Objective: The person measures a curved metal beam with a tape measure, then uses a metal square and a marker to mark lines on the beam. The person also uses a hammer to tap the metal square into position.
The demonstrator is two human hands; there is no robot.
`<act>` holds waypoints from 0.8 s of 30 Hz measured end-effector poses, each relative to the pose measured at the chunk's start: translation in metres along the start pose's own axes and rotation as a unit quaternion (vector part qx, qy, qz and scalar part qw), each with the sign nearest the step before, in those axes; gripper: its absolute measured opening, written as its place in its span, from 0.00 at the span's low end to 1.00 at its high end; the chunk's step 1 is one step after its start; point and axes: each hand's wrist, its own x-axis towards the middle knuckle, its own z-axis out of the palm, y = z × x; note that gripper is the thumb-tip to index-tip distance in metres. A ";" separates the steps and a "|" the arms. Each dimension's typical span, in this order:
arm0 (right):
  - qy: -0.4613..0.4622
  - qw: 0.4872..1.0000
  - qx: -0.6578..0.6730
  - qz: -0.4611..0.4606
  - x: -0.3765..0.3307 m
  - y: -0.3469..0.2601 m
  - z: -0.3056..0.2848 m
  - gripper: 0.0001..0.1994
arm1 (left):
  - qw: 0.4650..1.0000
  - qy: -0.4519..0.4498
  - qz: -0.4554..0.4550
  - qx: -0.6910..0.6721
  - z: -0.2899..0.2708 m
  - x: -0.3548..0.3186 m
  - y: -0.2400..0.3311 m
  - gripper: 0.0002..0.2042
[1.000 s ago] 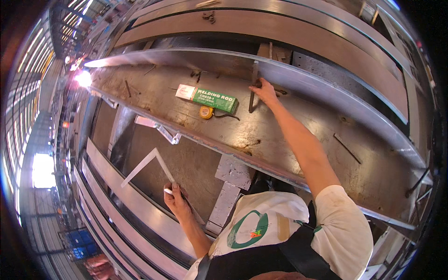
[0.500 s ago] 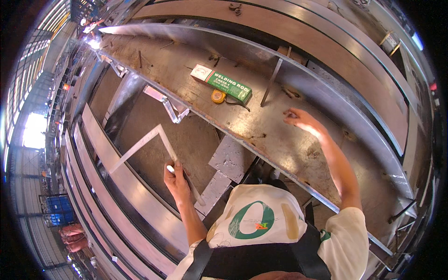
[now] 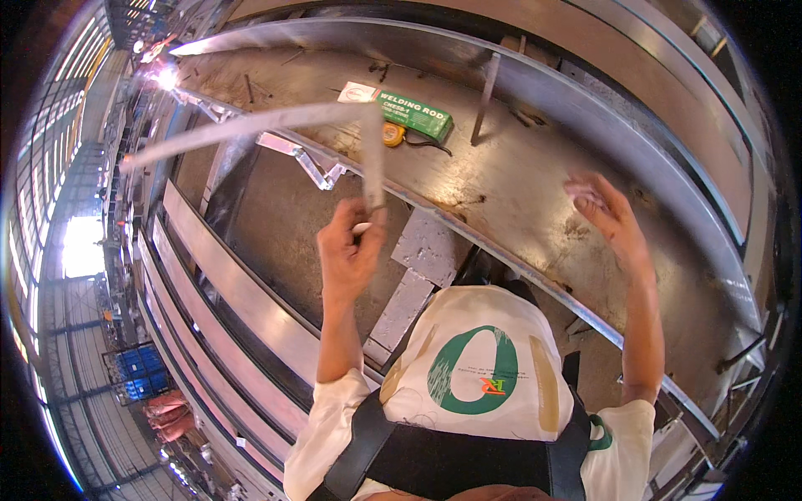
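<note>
a rusty steel beam [image 3: 535, 167] carries a green box [image 3: 413, 115] and yellow tape measure [image 3: 393, 134].

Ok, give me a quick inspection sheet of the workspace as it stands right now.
Surface: rusty steel beam web, dusty, running diagonally.
Job's things: metal framing square, raised in the left hand, blurred.
Clutter: green flat box; yellow tape measure beside it; upright steel stiffener; concrete blocks below the beam.
Hands: left closed on the square; right hand open, above the beam, holding nothing.
Cables: dark cord by the tape measure.
Surroundings: stacked steel beams; welding glare far left.
</note>
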 end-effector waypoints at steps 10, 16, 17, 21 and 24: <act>0.066 0.929 0.259 -0.257 0.035 -0.156 0.078 0.25 | 0.921 -0.244 0.290 -0.093 0.085 0.066 0.075 0.17; 0.089 0.881 -0.144 -0.442 0.023 -0.131 0.058 0.32 | 0.832 -0.177 -0.086 -0.518 0.046 0.168 0.034 0.35; 0.057 0.861 -0.186 -0.470 0.025 -0.122 0.057 0.35 | 0.807 -0.210 -0.066 -0.549 0.033 0.180 0.033 0.29; -0.029 0.825 -0.309 -0.473 0.031 -0.075 0.061 0.44 | 0.852 -0.162 -0.065 -0.494 0.037 0.214 0.075 0.29; -0.036 0.823 -0.323 -0.465 0.047 -0.034 0.068 0.47 | 0.894 -0.089 -0.081 -0.431 0.047 0.222 0.060 0.29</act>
